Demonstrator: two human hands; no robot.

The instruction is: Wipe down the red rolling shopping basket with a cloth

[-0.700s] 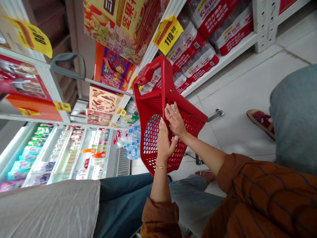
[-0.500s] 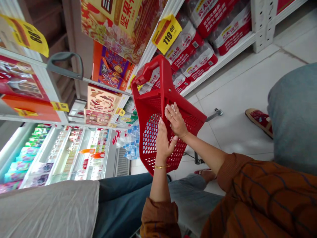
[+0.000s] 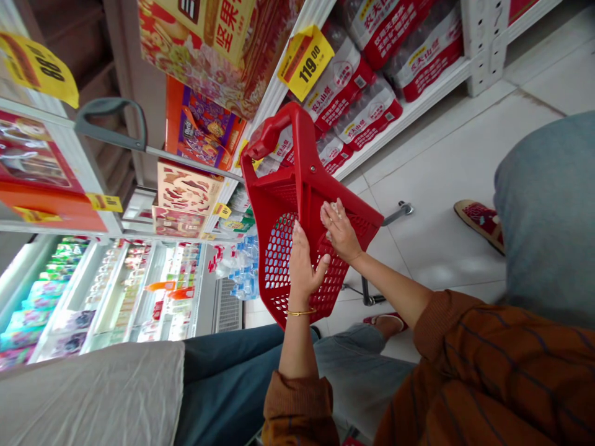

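The view is turned on its side. In front of me is a red plastic shopping basket with perforated sides and a long pull rod ending in a grey handle. My left hand, with a gold bracelet at the wrist, is held flat over the basket's side, its thumb out. Just to its right, my right hand has its fingers slightly bent and spread, a gap between the hands. Neither hand grasps anything. Whether they touch the basket I cannot tell.
Shelves hold wrapped bottle packs, snack boxes and yellow price tags. A lit refrigerated case stands further back. Close by is a person in a pale top and dark jeans. Legs in lighter jeans flank the tiled floor.
My right hand has moved slightly away from my left, opening a gap between them. The whole view has shifted a little.
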